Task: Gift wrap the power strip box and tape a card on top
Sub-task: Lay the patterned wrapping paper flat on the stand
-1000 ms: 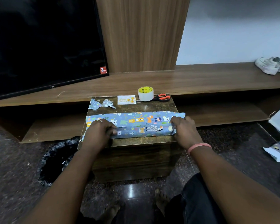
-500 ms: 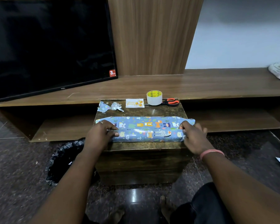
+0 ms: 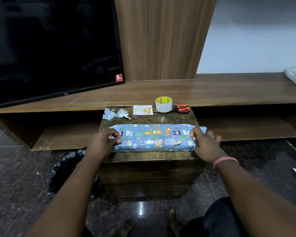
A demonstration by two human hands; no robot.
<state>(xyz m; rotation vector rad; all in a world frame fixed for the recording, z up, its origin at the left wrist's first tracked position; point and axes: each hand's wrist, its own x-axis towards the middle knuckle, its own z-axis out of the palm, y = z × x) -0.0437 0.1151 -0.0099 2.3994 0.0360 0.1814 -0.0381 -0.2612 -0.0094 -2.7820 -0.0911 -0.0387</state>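
Head view: both hands apparently pinch wrapped box (image 3: 154, 138) ends.

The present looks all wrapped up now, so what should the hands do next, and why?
Probably let go with the right hand and reach for the card. The box lies covered in paper on the table, both hands pinching its ends, while the card still lies behind it beside the tape and scissors. The left hand can steady the box.

Dim indoor light. A bright glare spot sits on the polished floor (image 3: 140, 209) below the hands (image 3: 102, 142). Wide-angle bending curves the edges; the forearms nearest the camera look soft.
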